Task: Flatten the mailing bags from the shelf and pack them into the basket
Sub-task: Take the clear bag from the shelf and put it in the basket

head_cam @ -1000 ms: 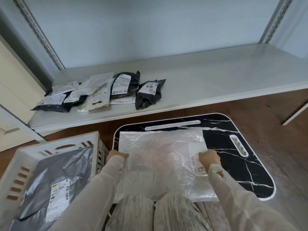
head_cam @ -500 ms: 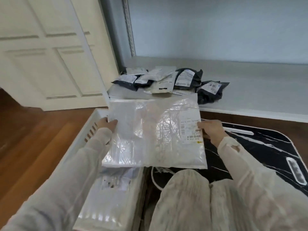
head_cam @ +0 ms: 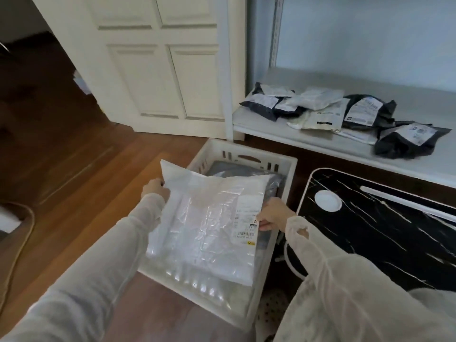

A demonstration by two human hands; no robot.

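Note:
A flattened white mailing bag (head_cam: 207, 223) with a shipping label is held over the white slotted basket (head_cam: 246, 159) on the floor. My left hand (head_cam: 155, 190) grips the bag's left edge, and my right hand (head_cam: 275, 214) grips its right edge beside the label. A grey bag (head_cam: 237, 170) lies inside the basket under it. Several black and white mailing bags (head_cam: 345, 114) lie crumpled in a heap on the white shelf (head_cam: 271, 130).
A black marble-pattern board (head_cam: 385, 233) lies on the floor to the right of the basket. A white panelled door (head_cam: 158, 65) stands behind the basket. Wooden floor (head_cam: 74, 164) spreads to the left, with a rounded brown object at the far left edge.
Both hands lifted the white bag off the black board and carried it left, over the basket. The view swung left with it, and the bag now sits lower over the basket.

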